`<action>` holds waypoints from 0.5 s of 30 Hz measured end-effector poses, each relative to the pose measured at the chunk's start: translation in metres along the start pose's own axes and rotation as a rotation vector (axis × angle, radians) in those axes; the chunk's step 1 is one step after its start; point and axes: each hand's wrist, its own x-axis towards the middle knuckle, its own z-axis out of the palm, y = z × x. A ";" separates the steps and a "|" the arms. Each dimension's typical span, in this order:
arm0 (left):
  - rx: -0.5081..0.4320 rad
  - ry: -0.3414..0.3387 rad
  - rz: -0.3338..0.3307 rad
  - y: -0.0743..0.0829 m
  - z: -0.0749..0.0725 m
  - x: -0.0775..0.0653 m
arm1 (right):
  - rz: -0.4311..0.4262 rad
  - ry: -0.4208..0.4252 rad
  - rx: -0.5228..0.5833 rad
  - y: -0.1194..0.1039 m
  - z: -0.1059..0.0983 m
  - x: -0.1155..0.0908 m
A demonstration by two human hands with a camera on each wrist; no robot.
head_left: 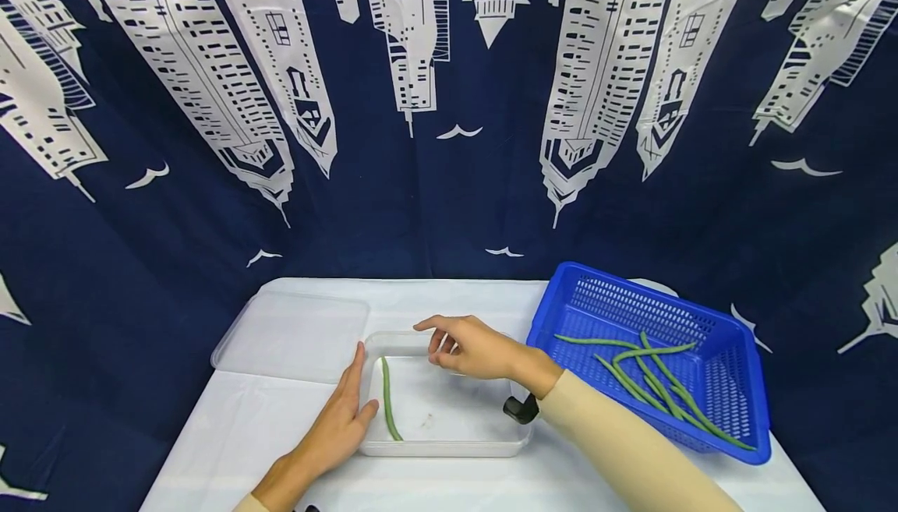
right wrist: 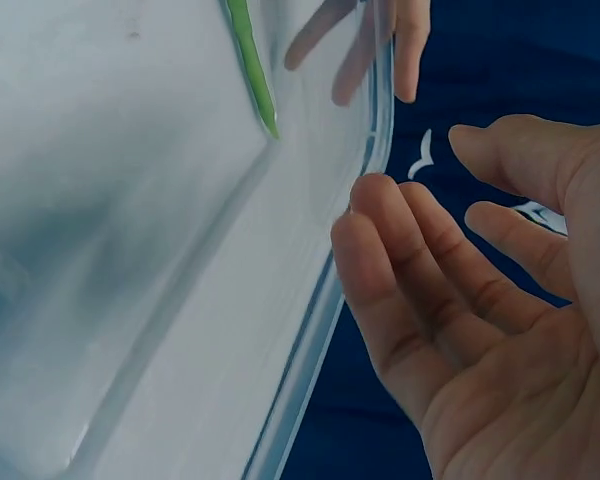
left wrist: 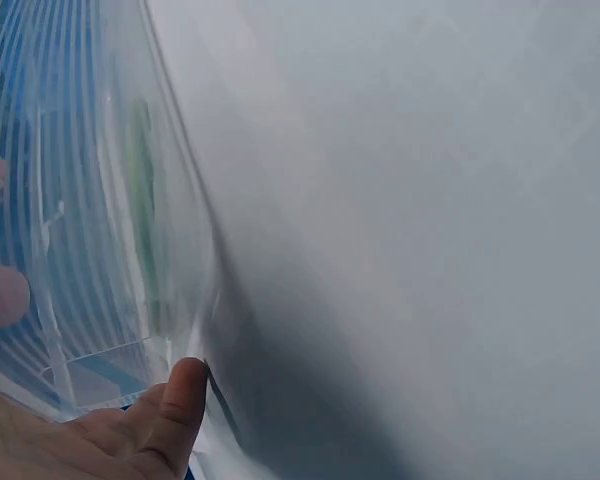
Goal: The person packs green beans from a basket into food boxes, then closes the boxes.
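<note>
Container [head_left: 449, 449]: clear plastic, smooth, glossy at the rim. Lid [head_left: 295, 337]: thin translucent plastic, smooth, soft sheen. Basket [head_left: 760, 418]: blue plastic, walls perforated, rim smooth with slight shine. Green bean [right wrist: 248, 65]: smooth-skinned. Tabletop [head_left: 224, 426]: white, smooth, matt. Backdrop [head_left: 421, 208]: printed cloth, mostly matt. Sleeve [head_left: 617, 442]: matt cloth.

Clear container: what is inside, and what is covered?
The container holds one green bean along its left side. In the head view, the right hand hides part of its far side.
</note>
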 end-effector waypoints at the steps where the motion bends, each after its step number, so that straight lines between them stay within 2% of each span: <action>1: -0.002 0.002 -0.004 0.000 0.001 0.000 | -0.004 0.010 -0.010 0.001 -0.002 -0.002; 15: -0.036 -0.003 -0.047 0.003 0.002 -0.002 | -0.035 0.162 -0.105 0.018 -0.045 -0.049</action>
